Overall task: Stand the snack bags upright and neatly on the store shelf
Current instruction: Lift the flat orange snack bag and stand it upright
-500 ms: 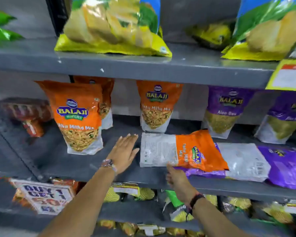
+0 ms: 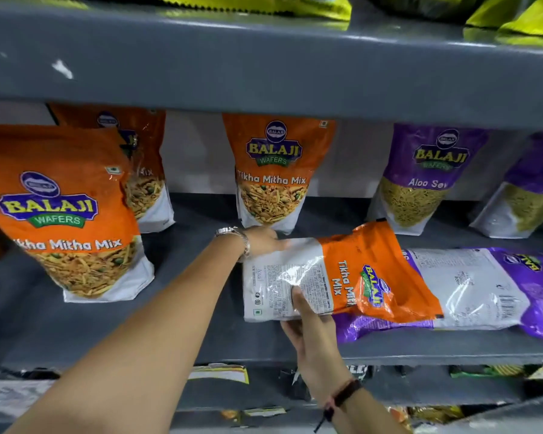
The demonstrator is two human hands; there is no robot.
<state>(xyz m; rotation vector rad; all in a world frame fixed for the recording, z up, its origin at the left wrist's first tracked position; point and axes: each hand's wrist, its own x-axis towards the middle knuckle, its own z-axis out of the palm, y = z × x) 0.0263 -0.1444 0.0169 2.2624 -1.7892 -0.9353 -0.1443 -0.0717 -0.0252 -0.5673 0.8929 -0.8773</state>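
We grip the lying orange bag on the shelf, both hands.
Left hand (image 2: 262,239) holds the top edge of the orange bag (image 2: 336,274), right hand (image 2: 308,327) clamps its lower edge, thumb on top; it lies on a flat purple bag (image 2: 483,289), mid shelf (image 2: 201,327).

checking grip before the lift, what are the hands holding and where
Both hands hold the lying orange Tikha Mitha Mix bag by its white bottom end: left hand at the far edge, right hand at the near edge.
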